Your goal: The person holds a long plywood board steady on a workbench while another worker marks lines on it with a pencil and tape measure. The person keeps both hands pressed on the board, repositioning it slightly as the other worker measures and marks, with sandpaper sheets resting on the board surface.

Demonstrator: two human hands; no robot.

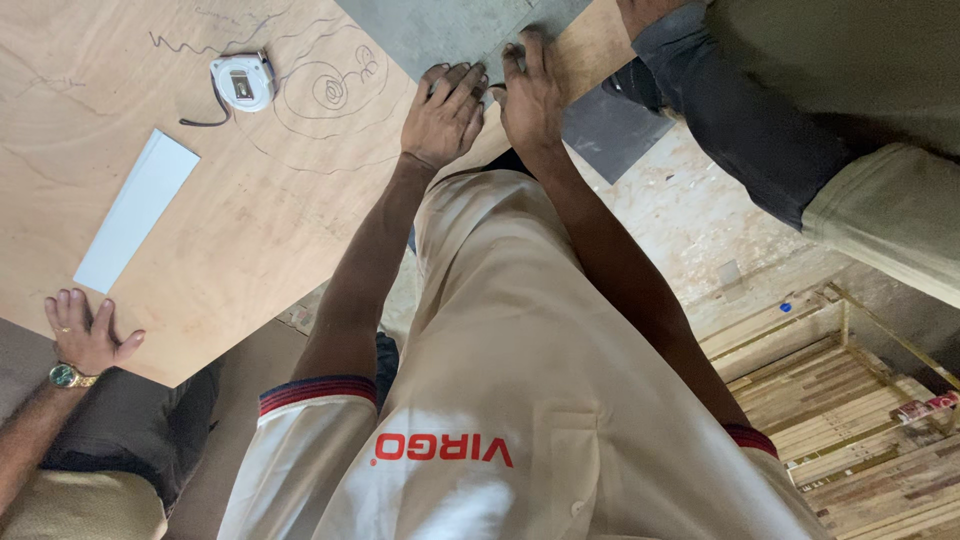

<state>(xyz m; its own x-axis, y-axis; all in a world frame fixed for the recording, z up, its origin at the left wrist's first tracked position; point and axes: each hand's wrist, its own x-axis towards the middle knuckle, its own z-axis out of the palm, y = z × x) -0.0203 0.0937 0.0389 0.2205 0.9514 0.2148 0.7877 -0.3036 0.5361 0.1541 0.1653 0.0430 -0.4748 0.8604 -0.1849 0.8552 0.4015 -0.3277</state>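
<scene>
My left hand [443,115] lies palm down on the corner of a large plywood sheet [260,200], its fingers close together and reaching onto a grey laminate sheet [450,30]. Right beside it, my right hand [530,95] is bent over the end of a narrow wooden strip [595,45] that runs up to the right. The two hands almost touch. My cream shirt [500,380] fills the lower middle of the view.
A white tape measure [243,82] and a white flat strip [135,210] lie on the plywood, which has pencil scribbles. Another person's hand with a wristwatch [85,335] rests on its near-left edge. A second person's legs [800,120] stand top right. Wooden battens [850,420] are stacked lower right.
</scene>
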